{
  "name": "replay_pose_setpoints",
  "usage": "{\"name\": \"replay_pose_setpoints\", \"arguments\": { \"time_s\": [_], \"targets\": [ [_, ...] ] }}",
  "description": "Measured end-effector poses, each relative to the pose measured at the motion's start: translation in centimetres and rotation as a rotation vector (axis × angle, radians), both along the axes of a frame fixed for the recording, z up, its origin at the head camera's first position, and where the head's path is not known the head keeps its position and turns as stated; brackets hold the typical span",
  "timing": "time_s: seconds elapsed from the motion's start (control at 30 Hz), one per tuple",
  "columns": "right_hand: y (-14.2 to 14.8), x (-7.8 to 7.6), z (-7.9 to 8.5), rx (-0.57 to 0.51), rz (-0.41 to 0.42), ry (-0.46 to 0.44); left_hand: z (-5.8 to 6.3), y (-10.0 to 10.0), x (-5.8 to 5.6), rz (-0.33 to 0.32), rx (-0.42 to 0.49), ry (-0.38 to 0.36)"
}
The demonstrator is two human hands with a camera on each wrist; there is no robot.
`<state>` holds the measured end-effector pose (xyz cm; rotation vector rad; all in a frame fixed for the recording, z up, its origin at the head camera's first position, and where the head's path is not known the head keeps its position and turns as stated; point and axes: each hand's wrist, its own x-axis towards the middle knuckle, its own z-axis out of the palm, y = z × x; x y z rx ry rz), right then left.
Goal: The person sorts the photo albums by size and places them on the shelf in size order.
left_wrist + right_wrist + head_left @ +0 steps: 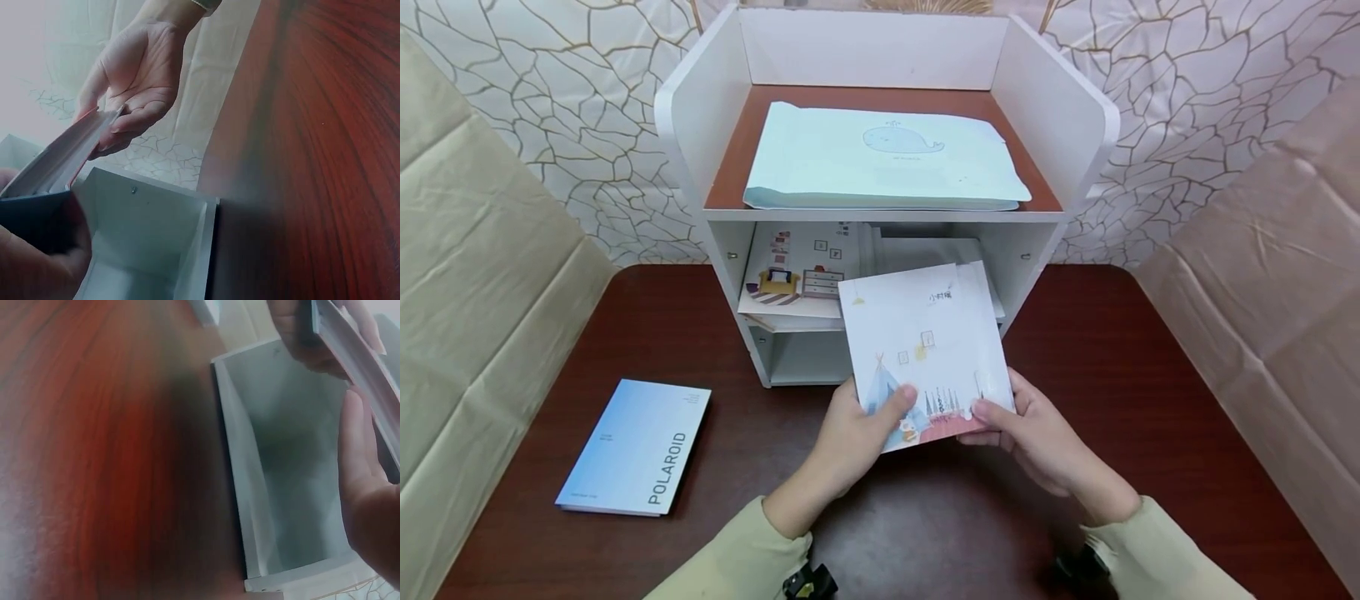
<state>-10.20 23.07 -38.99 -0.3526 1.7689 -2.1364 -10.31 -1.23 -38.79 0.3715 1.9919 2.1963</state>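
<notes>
Both hands hold a white illustrated book (932,333) in front of the shelf, its cover showing a blue tent and pink ground. My left hand (865,425) grips the lower left corner, thumb on the cover and fingers beneath. At the lower right edge, my right hand (1037,433) pinches the book between thumb and fingers. The left wrist view shows the page edges of the book (62,159) between the two hands. From the right wrist, the book (362,362) appears edge-on, with the left hand at its far end.
A white shelf unit (1071,125) stands at the back. On its top lies a pale blue whale-print packet (880,179); its middle level holds more illustrated books (808,258). A blue POLAROID book (632,446) lies at left on the dark wooden table (1157,375). Beige cloth hangs on both sides.
</notes>
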Motion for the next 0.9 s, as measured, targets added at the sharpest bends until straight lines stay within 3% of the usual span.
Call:
{"name": "replay_pose_setpoints", "arguments": {
  "time_s": [0.17, 0.47, 0.67, 0.9],
  "targets": [
    [0.0, -0.5, 0.6, -0.065, -0.035, -0.016, 0.1, 0.0, 0.0, -0.102, 0.004, 0.002],
    [0.0, -1.4, 1.8, -0.163, -0.041, -0.075, 1.1, -0.1, -0.6, -0.192, 0.173, -0.034],
    [-0.5, -2.0, 2.2, -0.184, -0.068, -0.13, 1.5, -0.3, -1.5, -0.173, 0.2, -0.052],
    [-0.7, -2.1, 2.5, -0.195, -0.076, -0.108, 1.6, 0.0, -1.9, -0.137, 0.21, -0.05]
  ]
}}
